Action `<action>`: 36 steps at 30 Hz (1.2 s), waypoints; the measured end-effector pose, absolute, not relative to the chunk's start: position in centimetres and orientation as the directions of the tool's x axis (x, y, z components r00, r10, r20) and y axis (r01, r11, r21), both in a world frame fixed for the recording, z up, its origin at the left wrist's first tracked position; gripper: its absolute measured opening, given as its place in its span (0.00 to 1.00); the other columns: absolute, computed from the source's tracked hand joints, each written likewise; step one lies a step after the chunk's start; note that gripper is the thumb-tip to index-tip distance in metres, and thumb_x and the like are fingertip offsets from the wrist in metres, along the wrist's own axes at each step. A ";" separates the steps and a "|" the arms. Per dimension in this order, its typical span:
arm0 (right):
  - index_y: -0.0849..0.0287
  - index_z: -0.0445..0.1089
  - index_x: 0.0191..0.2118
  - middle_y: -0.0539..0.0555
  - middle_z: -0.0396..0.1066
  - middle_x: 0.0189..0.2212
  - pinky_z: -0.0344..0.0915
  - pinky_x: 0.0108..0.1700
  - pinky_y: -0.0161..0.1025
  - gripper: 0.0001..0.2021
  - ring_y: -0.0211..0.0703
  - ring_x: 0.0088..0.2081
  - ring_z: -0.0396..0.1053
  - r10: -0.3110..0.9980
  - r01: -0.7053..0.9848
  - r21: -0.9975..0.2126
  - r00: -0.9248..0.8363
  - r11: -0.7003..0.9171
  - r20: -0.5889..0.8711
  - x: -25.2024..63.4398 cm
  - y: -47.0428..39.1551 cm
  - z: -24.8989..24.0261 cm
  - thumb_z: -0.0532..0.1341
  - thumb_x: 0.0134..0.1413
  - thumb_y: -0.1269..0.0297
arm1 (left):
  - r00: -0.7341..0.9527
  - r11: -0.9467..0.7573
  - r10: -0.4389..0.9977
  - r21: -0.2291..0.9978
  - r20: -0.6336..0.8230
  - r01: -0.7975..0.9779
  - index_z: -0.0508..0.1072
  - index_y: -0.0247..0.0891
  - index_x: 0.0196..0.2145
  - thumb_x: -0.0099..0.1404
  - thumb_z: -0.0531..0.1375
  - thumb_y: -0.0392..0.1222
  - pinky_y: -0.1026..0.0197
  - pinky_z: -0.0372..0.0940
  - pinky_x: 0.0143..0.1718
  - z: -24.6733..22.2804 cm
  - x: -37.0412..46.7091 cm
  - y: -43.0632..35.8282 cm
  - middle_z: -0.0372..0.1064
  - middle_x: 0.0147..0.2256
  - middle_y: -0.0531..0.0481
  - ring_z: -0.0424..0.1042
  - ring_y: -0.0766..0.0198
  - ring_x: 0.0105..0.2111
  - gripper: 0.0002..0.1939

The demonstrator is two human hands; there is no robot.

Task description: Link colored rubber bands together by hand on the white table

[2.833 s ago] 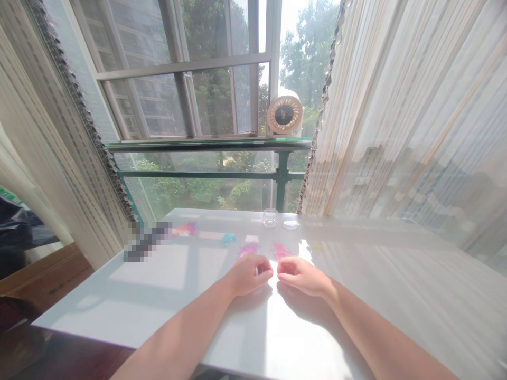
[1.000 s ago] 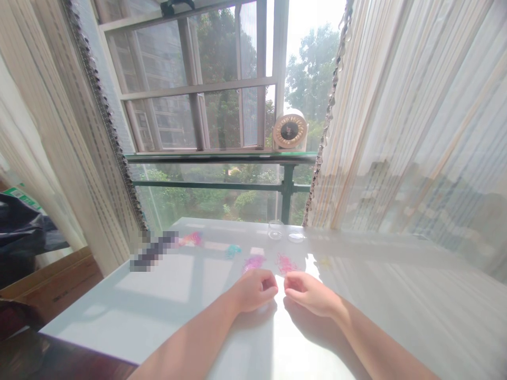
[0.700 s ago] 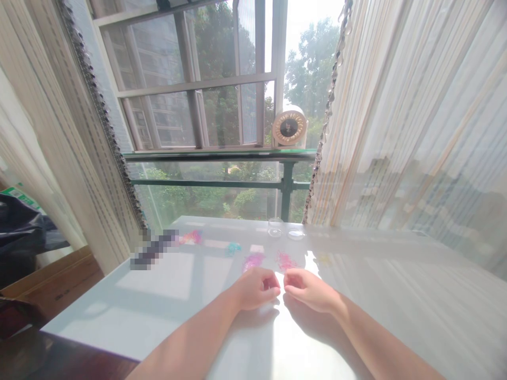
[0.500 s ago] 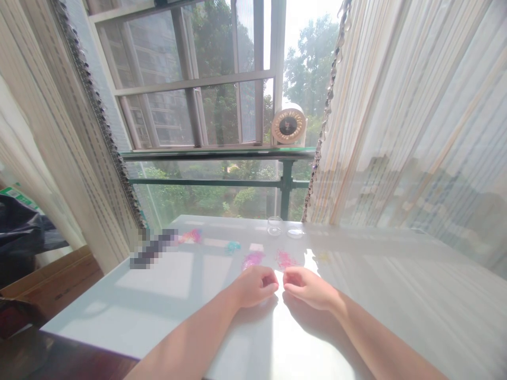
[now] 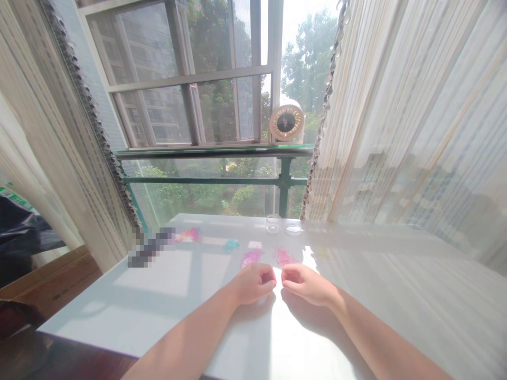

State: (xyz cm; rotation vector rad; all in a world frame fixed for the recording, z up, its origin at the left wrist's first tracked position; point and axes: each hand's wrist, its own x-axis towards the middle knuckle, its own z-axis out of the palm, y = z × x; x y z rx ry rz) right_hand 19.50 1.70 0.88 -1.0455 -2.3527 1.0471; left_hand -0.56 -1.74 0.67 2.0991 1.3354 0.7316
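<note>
My left hand (image 5: 255, 284) and my right hand (image 5: 307, 283) face each other just above the white table (image 5: 158, 311), a narrow gap between them. Both have curled fingers with thumb and forefinger pinched together. Anything in the pinches is too small to make out. Just beyond the left hand lies a purple pile of small pieces (image 5: 252, 256); a pink pile (image 5: 284, 256) lies beyond the right. A teal pile (image 5: 232, 245), a mixed pink and orange pile (image 5: 189, 235) and a faint yellowish pile (image 5: 324, 254) are spread to the sides.
At the table's far edge stand a clear round container (image 5: 273, 225) and a clear flat disc, perhaps its lid (image 5: 293, 230). A round white fan (image 5: 287, 122) sits on the window ledge. Curtains (image 5: 396, 116) hang at both sides. A cardboard box (image 5: 59, 279) is at left.
The view has shifted very slightly. My hands keep nearly the same pose, and the piles, container and disc stay where they were on the table.
</note>
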 end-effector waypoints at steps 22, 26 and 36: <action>0.58 0.61 0.26 0.45 0.63 0.20 0.57 0.29 0.31 0.04 0.34 0.24 0.60 0.745 0.469 -0.767 -0.667 0.438 0.018 19.7 1.7 0.7 0.52 0.49 0.71 | 0.354 -0.350 0.924 0.691 0.143 0.632 0.70 0.36 0.27 0.56 0.54 0.38 0.67 0.55 0.27 0.7 -0.7 -1.8 0.65 0.24 0.56 0.62 0.70 0.25 0.06; 0.58 0.62 0.26 0.46 0.63 0.21 0.58 0.29 0.32 0.04 0.34 0.24 0.61 0.745 0.466 -0.766 -0.666 0.443 0.025 19.7 1.7 0.7 0.52 0.49 0.71 | 0.349 -0.338 0.928 0.694 0.132 0.636 0.71 0.36 0.27 0.56 0.54 0.38 0.67 0.55 0.27 1.0 -0.7 -1.8 0.66 0.24 0.55 0.62 0.70 0.25 0.06; 0.58 0.63 0.26 0.45 0.62 0.19 0.57 0.26 0.30 0.04 0.34 0.23 0.61 0.737 0.439 -0.761 -0.671 0.478 0.076 19.6 1.9 0.7 0.54 0.48 0.71 | 0.355 -0.349 0.924 0.682 0.138 0.643 0.71 0.37 0.27 0.57 0.55 0.39 0.67 0.56 0.28 1.2 -0.7 -1.8 0.67 0.24 0.55 0.63 0.70 0.25 0.06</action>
